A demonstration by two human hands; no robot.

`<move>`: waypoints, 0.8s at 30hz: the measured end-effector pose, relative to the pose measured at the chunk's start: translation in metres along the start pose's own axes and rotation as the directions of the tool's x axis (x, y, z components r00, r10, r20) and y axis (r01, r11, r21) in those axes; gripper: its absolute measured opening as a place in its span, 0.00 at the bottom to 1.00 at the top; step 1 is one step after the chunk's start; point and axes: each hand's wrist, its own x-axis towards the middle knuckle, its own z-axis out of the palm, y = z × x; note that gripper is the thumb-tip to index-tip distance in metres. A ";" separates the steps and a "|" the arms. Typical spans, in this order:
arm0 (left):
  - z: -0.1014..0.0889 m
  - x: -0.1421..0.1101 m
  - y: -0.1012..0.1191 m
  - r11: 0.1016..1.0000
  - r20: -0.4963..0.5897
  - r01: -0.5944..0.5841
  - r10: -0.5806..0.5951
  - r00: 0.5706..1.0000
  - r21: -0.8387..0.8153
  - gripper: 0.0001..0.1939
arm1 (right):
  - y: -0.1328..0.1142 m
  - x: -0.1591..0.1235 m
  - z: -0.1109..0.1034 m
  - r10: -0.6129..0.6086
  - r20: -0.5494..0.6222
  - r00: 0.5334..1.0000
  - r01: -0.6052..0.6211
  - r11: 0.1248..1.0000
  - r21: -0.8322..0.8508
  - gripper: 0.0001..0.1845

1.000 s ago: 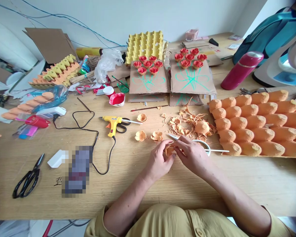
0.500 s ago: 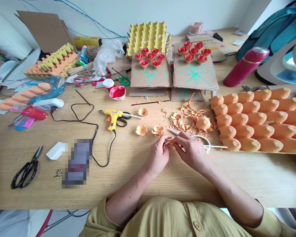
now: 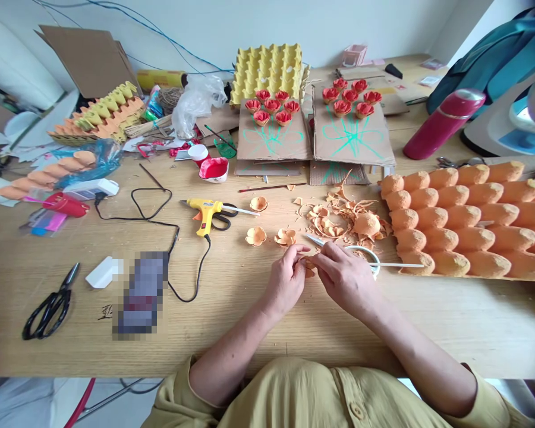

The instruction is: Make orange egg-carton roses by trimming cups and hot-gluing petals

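Note:
My left hand (image 3: 289, 278) and my right hand (image 3: 344, 277) meet above the table, fingertips pinched on a small orange egg-carton flower piece (image 3: 311, 273). Fingers cover most of that piece. Just beyond my right hand lie white-handled scissors (image 3: 376, 257), with a thin white stick (image 3: 395, 265) beside the handle. Orange carton cups cut into petals, such as one flower cup (image 3: 285, 237), sit a little past my left hand. A heap of orange carton scraps (image 3: 339, 219) spreads beyond my right hand.
To the right is a large orange egg tray (image 3: 455, 238), with a magenta flask (image 3: 443, 125) behind it. A yellow glue gun (image 3: 205, 215), black scissors (image 3: 51, 306) and a blurred-out object (image 3: 140, 294) lie left. Cardboard panels (image 3: 271, 142) with red flowers stand at the back.
The view has tilted slightly. My fingers have shifted around the orange flower piece, which both hands keep pinching; more of it now shows below the fingertips.

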 end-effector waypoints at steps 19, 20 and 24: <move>0.000 -0.002 0.001 1.000 0.021 -0.004 0.005 1.000 -0.019 0.13 | 0.000 -0.002 -0.004 -0.078 -0.021 0.997 0.076 0.994 -0.081 0.14; 0.000 -0.001 0.001 1.000 0.028 -0.013 0.014 1.000 -0.027 0.13 | 0.000 -0.002 -0.004 -0.090 -0.018 0.996 0.088 0.991 -0.096 0.14; -0.001 0.000 0.002 0.996 0.035 -0.083 0.084 0.996 -0.018 0.16 | 0.002 -0.003 -0.003 -0.058 -0.004 0.998 0.058 0.994 -0.089 0.13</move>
